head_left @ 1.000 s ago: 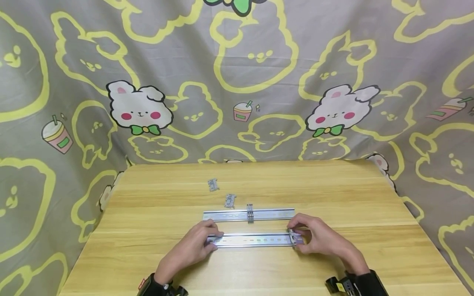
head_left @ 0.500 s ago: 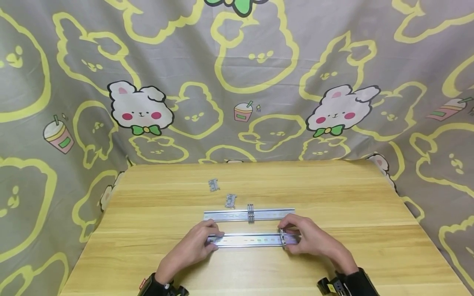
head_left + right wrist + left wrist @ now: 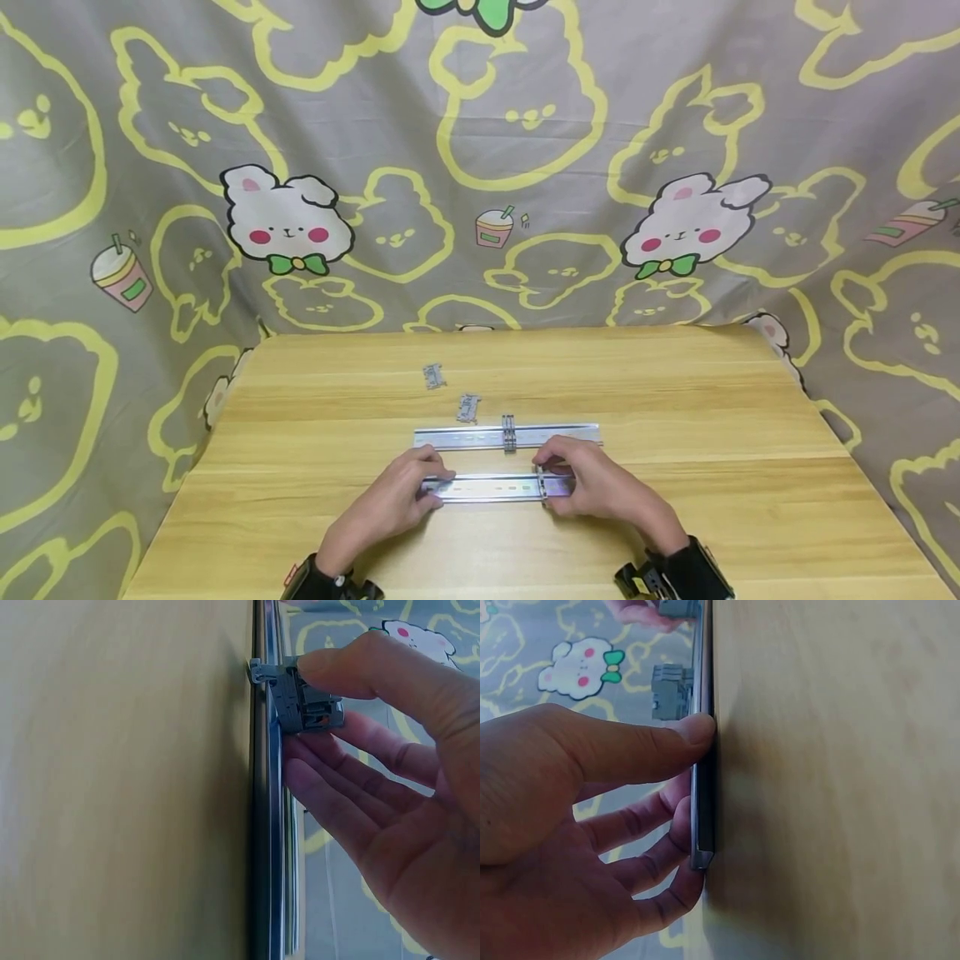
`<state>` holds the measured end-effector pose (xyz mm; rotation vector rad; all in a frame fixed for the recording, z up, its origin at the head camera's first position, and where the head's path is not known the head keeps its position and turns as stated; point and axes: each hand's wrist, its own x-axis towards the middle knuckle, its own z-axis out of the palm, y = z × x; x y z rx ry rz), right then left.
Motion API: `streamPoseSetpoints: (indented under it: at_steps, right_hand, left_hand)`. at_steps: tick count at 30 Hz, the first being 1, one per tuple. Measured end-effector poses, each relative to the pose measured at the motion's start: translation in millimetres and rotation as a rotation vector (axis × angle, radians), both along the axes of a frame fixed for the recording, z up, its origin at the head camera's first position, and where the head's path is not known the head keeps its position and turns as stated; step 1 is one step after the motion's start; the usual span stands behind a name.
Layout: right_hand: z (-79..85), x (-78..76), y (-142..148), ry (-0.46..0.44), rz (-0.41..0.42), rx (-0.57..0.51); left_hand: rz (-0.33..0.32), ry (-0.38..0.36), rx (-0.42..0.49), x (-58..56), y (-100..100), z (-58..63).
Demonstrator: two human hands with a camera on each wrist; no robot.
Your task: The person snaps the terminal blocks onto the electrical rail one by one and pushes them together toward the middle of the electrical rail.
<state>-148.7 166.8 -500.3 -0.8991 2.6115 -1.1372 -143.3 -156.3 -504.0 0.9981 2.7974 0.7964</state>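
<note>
A silver slotted DIN rail [image 3: 487, 489] lies across the table in front of the person. My left hand [image 3: 393, 492] grips its left end, thumb on the near edge and fingers on the far edge, as the left wrist view also shows. The right hand [image 3: 596, 482] pinches a grey terminal block [image 3: 304, 697] seated across the same rail, thumb on one side and fingers behind. Behind it lies a second DIN rail [image 3: 457, 437], which carries several grey terminal blocks [image 3: 509, 434] side by side near its middle.
Two loose grey terminal blocks lie flat farther back: one block [image 3: 468, 407] just behind the second rail, another block [image 3: 433, 376] farther off. A patterned curtain [image 3: 540, 167] hangs behind the wooden table [image 3: 675, 375].
My right hand has slid leftward along the near rail with the terminal block, from near the right end toward the middle. The left hand has stayed on the left end.
</note>
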Motion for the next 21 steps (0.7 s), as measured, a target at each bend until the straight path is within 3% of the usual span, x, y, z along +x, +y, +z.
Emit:
streamPoseSetpoints:
  at_steps: [21]
  right_hand:
    - [-1.4,1.5,-37,0.117,0.014,0.019]
  left_hand:
    - [0.013,-0.018,-0.006,0.5,-1,1.8]
